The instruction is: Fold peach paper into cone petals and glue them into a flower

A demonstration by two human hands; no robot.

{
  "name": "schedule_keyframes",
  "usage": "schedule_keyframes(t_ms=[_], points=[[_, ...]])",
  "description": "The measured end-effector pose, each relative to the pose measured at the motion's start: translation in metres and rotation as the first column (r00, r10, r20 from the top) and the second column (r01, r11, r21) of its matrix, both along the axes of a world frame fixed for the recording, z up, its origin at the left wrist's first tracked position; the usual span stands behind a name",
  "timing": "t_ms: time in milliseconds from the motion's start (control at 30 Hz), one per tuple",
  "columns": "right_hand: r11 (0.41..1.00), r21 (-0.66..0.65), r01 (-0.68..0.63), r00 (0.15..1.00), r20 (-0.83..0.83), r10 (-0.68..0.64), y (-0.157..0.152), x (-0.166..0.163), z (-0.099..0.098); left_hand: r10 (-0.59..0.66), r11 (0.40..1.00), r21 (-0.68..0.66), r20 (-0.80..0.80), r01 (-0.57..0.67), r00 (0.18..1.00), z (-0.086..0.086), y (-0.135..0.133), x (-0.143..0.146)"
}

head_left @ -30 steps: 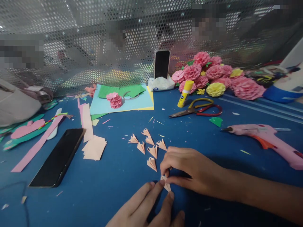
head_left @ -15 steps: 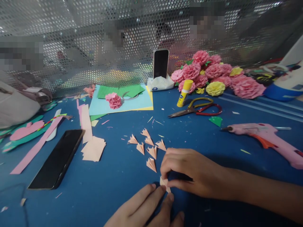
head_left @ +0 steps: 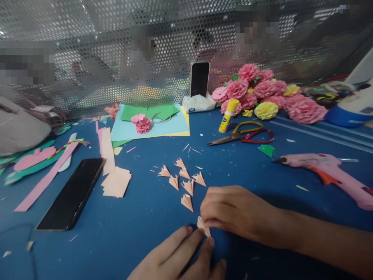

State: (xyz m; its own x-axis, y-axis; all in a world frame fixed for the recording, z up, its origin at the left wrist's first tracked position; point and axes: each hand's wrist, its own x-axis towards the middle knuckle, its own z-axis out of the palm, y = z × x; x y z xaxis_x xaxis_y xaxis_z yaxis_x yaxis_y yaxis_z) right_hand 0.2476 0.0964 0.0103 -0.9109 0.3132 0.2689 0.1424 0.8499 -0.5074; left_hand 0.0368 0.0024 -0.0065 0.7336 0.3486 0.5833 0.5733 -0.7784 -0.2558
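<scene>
A small folded piece of peach paper lies on the blue tabletop between my hands. My left hand comes in from the bottom edge and holds the paper's lower end down with its fingertips. Bent over the right side of the same piece is my right hand, its fingers closed and pressing on it; the thumb tip is mostly hidden. Just beyond my hands lie several folded peach paper pieces with pointed ends. A stack of flat peach paper pieces sits farther left.
A black phone lies at left. Toward the back are coloured paper sheets, a glue stick, scissors, paper flowers and a phone propped upright. A pink glue gun rests at right, before a perforated metal screen.
My right hand's fingers have curled in closer, and its thumb has drawn up toward them over the paper. My left hand keeps its place. The camera view has shifted slightly.
</scene>
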Motion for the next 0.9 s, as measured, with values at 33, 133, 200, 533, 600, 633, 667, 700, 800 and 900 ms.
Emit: schedule_keyframes(t_ms=[33,133,200,533,600,633,667,700,800,900], points=[[0.999,0.043,-0.011,1.000,-0.011,0.011,-0.001,0.000,0.000,-0.001,1.000,0.004,0.001,0.001,1.000,0.000,0.000,0.000],[0.981,0.191,-0.040,0.998,-0.036,0.047,-0.002,0.000,0.002,-0.010,1.000,0.002,-0.018,0.010,1.000,-0.003,-0.001,-0.002],[0.944,0.323,-0.063,0.996,-0.036,0.079,-0.003,0.000,0.005,-0.021,1.000,-0.011,-0.032,0.021,0.999,-0.004,-0.002,-0.004],[0.911,0.407,-0.066,0.998,0.042,0.053,-0.009,0.002,0.007,-0.038,0.999,-0.036,0.008,0.038,0.999,-0.001,-0.004,-0.005],[0.923,0.381,-0.061,0.997,0.060,0.041,-0.010,0.002,0.007,-0.033,0.999,-0.043,0.020,0.034,0.999,-0.001,-0.005,-0.004],[0.927,0.370,-0.056,0.997,0.070,0.033,-0.010,0.002,0.007,-0.034,0.998,-0.044,0.020,0.034,0.999,0.000,-0.005,-0.004],[0.931,0.361,-0.051,0.997,0.077,0.025,-0.010,0.002,0.007,-0.035,0.999,-0.041,0.022,0.036,0.999,0.000,-0.005,-0.004],[0.935,0.352,-0.046,0.997,0.082,0.018,-0.011,0.002,0.007,-0.036,0.999,-0.040,0.022,0.037,0.999,0.001,-0.005,-0.004],[0.947,0.319,-0.038,0.996,0.084,0.011,-0.010,0.002,0.007,-0.035,0.999,-0.038,0.018,0.036,0.999,0.003,-0.005,-0.004],[0.967,0.253,-0.034,0.996,0.088,0.012,-0.008,0.001,0.007,-0.034,0.998,-0.052,0.018,0.035,0.999,0.004,-0.006,-0.004]])
